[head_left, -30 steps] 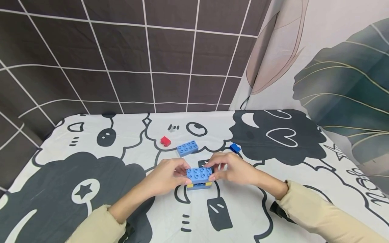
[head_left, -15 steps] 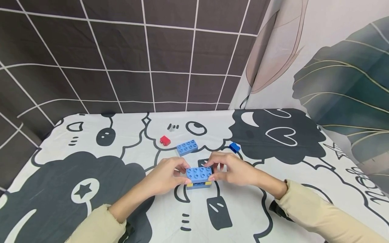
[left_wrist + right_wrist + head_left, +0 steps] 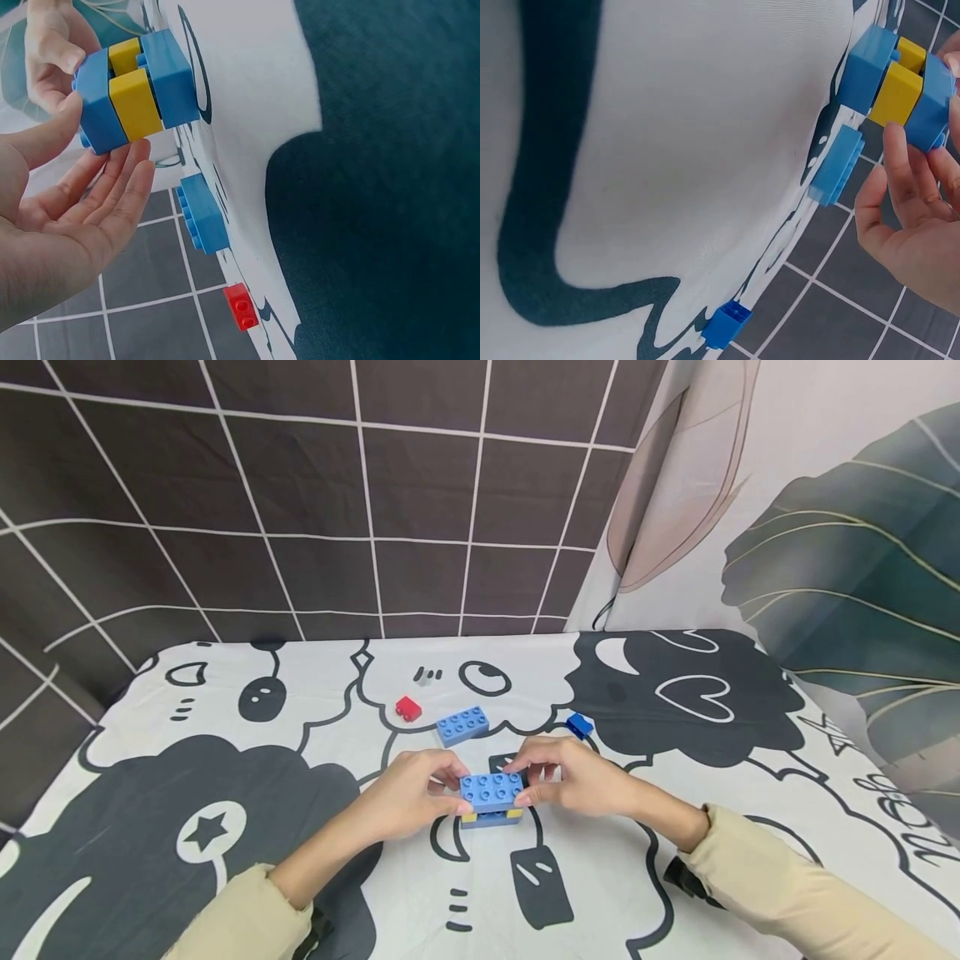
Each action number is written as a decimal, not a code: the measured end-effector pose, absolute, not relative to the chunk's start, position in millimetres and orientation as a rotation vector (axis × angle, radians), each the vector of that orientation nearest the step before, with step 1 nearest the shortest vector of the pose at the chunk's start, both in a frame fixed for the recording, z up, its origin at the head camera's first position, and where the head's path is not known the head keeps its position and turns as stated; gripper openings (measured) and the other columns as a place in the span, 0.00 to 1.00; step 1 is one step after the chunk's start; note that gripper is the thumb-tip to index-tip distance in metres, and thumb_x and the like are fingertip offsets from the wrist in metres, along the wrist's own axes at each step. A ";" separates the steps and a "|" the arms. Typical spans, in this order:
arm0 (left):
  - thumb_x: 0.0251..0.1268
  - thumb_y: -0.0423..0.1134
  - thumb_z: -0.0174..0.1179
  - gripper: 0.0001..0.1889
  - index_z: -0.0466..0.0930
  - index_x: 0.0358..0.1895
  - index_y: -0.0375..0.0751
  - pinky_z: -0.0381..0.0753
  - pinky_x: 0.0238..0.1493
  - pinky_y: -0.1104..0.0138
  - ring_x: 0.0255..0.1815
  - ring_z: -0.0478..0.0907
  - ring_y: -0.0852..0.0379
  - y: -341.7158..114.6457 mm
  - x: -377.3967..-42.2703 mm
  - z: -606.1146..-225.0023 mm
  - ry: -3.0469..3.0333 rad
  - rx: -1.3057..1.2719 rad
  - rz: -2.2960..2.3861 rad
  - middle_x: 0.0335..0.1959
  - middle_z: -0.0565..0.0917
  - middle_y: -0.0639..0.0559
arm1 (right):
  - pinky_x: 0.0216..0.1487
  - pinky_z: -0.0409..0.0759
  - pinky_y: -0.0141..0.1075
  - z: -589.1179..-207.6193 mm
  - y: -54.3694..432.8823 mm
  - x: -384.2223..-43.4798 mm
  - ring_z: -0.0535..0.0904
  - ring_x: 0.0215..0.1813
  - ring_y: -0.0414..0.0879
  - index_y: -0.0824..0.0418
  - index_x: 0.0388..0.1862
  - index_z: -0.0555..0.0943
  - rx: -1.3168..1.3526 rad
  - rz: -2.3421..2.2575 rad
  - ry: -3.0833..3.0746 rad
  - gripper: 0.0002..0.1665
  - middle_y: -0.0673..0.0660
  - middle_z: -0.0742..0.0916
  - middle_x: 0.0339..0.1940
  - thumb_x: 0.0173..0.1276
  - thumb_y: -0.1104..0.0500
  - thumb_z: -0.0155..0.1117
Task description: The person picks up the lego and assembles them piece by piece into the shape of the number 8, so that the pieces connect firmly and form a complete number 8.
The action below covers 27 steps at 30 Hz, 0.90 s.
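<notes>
A stack of toy bricks stands on the patterned cloth between the hands. Its top is a light blue eight-stud brick (image 3: 491,792); a yellow brick (image 3: 135,103) sits under each end, and another blue brick (image 3: 169,77) forms the base. My left hand (image 3: 411,793) pinches the left end of the top brick, thumb at the near side and fingers behind. At the right end, my right hand (image 3: 577,779) pinches the same brick likewise. The wrist views show a gap between the two yellow bricks.
Behind the stack lie a loose light blue brick (image 3: 462,726), a small red brick (image 3: 408,709) to its left and a small dark blue brick (image 3: 580,726) to its right. A dark gridded curtain (image 3: 315,510) hangs at the back of the cloth-covered surface (image 3: 600,868).
</notes>
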<state>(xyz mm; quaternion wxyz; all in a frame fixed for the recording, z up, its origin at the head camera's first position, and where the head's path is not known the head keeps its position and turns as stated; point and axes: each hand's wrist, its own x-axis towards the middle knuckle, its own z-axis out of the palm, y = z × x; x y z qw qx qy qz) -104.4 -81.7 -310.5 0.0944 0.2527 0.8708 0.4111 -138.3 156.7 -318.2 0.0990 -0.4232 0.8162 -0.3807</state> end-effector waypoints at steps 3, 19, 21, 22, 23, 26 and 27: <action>0.49 0.33 0.68 0.13 0.78 0.38 0.34 0.77 0.44 0.61 0.37 0.79 0.55 -81.6 -104.4 -310.3 2.585 0.749 1.218 0.32 0.82 0.51 | 0.35 0.76 0.34 -317.9 157.2 -138.9 0.74 0.31 0.38 0.65 0.42 0.81 -1.247 -1.124 2.409 0.16 0.50 0.82 0.34 0.53 0.63 0.70; 0.49 0.33 0.68 0.12 0.78 0.37 0.35 0.77 0.44 0.62 0.37 0.79 0.55 -81.1 -106.0 -313.6 2.589 0.767 1.225 0.31 0.81 0.52 | 0.38 0.78 0.35 -312.9 172.5 -147.2 0.78 0.34 0.39 0.65 0.47 0.79 -1.163 -1.081 2.351 0.18 0.55 0.83 0.42 0.57 0.61 0.68; 0.49 0.34 0.68 0.12 0.78 0.37 0.35 0.77 0.44 0.62 0.37 0.79 0.55 -81.3 -105.9 -313.5 2.590 0.759 1.218 0.31 0.81 0.52 | 0.38 0.78 0.35 -311.7 177.6 -150.0 0.78 0.35 0.40 0.66 0.47 0.79 -1.144 -1.080 2.375 0.18 0.57 0.83 0.42 0.57 0.62 0.67; 0.49 0.34 0.68 0.12 0.78 0.37 0.36 0.77 0.44 0.62 0.37 0.79 0.55 -81.5 -105.8 -313.3 2.589 0.754 1.215 0.31 0.81 0.53 | 0.38 0.78 0.34 -311.0 180.3 -151.4 0.78 0.35 0.40 0.67 0.46 0.79 -1.138 -1.078 2.393 0.18 0.58 0.83 0.42 0.57 0.62 0.67; 0.49 0.34 0.68 0.12 0.78 0.37 0.36 0.77 0.44 0.62 0.37 0.79 0.55 -81.7 -105.8 -313.3 2.588 0.753 1.215 0.31 0.81 0.53 | 0.37 0.77 0.34 -310.1 183.1 -152.9 0.78 0.35 0.40 0.67 0.46 0.79 -1.128 -1.075 2.412 0.18 0.58 0.83 0.42 0.57 0.63 0.67; 0.49 0.34 0.68 0.12 0.78 0.37 0.36 0.77 0.44 0.62 0.38 0.79 0.55 -82.5 -105.6 -313.0 2.586 0.751 1.214 0.31 0.81 0.53 | 0.35 0.77 0.33 -307.5 191.3 -157.5 0.78 0.35 0.40 0.68 0.46 0.79 -1.107 -1.066 2.467 0.18 0.59 0.83 0.40 0.56 0.63 0.68; 0.49 0.34 0.68 0.12 0.78 0.37 0.36 0.77 0.44 0.62 0.38 0.79 0.55 -82.7 -105.6 -313.0 2.586 0.752 1.217 0.31 0.81 0.53 | 0.34 0.77 0.33 -306.7 193.9 -159.1 0.78 0.34 0.40 0.68 0.45 0.79 -1.111 -1.058 2.488 0.18 0.59 0.83 0.39 0.56 0.63 0.68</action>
